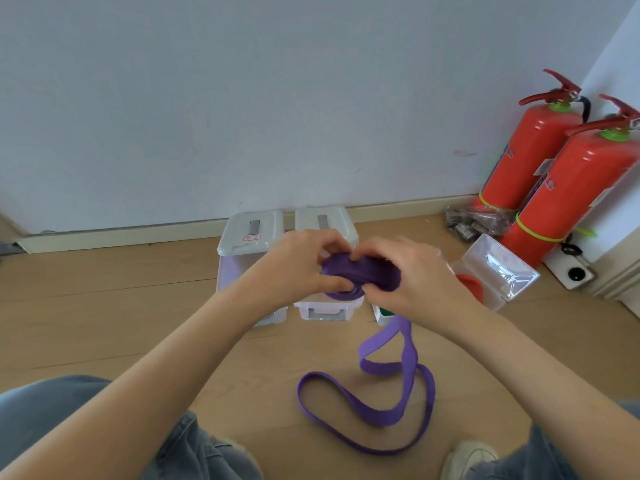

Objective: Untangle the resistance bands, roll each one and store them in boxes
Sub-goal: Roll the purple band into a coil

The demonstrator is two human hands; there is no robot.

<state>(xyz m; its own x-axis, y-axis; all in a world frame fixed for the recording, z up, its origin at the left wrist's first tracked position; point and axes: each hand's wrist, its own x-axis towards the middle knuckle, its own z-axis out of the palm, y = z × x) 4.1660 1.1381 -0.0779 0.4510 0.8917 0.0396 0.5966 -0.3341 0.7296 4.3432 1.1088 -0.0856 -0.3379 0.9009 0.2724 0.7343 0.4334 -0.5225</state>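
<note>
The fingers of the left hand were curled over the top of a partly wound purple resistance band, with its thumb pinching the coil from below, while the right hand gripped the same coil from the 3 o'clock side, its thumb and fingers clamped on the loose outer wrap. Both hands held the roll above the floor, in front of the boxes. From under the right hand the unrolled tail of the band hung down toward 6 o'clock and lay in slack loops on the wooden floor, between the person's two denim-clad knees and near a light shoe at 5 o'clock. Behind the hands, at 12 o'clock, stood two closed boxes with grey lids: the left box and the middle box, side by side against the wall. At 2 o'clock an open box had its clear lid tipped back, with something red inside. Farther out at 2 o'clock, two red fire extinguishers leaned in the corner.
</note>
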